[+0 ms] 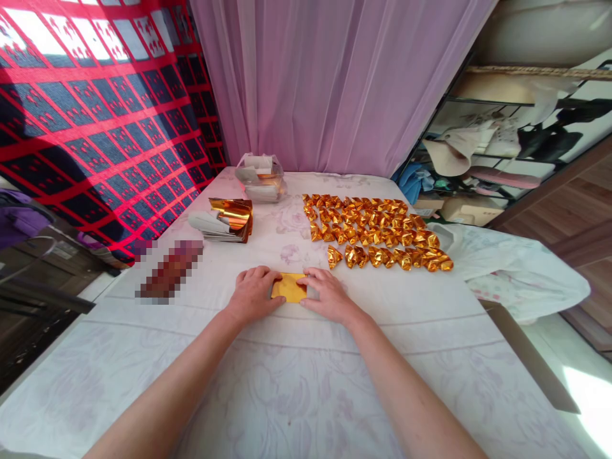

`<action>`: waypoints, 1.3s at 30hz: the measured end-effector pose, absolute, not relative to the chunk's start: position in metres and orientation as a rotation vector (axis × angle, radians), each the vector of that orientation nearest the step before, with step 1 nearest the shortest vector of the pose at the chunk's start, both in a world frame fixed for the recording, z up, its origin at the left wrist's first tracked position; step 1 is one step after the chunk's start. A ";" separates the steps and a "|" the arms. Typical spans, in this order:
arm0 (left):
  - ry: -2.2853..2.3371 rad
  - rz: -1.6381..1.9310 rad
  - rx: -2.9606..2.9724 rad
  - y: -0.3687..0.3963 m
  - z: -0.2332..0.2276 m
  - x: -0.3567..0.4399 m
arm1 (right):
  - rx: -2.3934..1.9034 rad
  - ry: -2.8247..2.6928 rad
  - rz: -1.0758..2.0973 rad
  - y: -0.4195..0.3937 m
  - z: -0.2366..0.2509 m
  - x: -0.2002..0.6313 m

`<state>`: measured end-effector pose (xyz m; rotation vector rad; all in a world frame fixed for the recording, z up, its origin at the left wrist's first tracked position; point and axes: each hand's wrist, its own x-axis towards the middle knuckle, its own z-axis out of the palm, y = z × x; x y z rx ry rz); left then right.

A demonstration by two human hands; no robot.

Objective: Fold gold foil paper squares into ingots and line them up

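Observation:
A small gold foil sheet (pixel 288 286) lies flat on the white cloth-covered table (pixel 296 382). My left hand (pixel 254 293) presses on its left end and my right hand (pixel 327 294) presses on its right end, fingers curled over the edges. Beyond my right hand, several folded gold foil pieces (pixel 377 233) lie in rows. A stack of unfolded gold sheets (pixel 229 218) sits to the far left of my hands.
A clear plastic container (pixel 261 177) stands at the table's far edge before a pink curtain. A blurred-out object (pixel 169 271) lies left of my hands. A white cloth bundle (pixel 516 271) hangs off the right side. Shelves stand at the right.

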<state>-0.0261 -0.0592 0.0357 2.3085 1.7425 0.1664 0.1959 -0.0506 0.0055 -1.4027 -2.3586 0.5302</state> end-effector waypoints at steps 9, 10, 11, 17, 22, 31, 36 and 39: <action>1.581 0.129 2.318 -0.050 0.031 -0.043 | -1.378 -2.361 0.530 -0.050 0.003 0.198; 1.565 0.125 2.319 -0.050 0.031 -0.044 | -1.374 -2.365 0.534 -0.050 0.003 0.198; 1.551 0.121 2.319 -0.049 0.031 -0.045 | -1.370 -2.372 0.539 -0.050 0.004 0.199; 1.537 0.135 2.311 -0.050 0.034 -0.044 | -1.392 -2.413 0.541 -0.050 0.010 0.199; 1.552 0.152 2.312 -0.051 0.033 -0.043 | -1.632 -2.297 0.363 -0.059 0.015 0.174; 1.557 0.145 2.281 -0.053 0.036 -0.041 | -1.779 -2.183 0.155 -0.074 0.008 0.151; 1.541 0.112 2.284 -0.053 0.037 -0.041 | -1.724 -2.217 0.224 -0.067 -0.001 0.168; 1.526 0.064 2.285 -0.052 0.040 -0.040 | -1.632 -2.260 0.270 -0.062 -0.007 0.182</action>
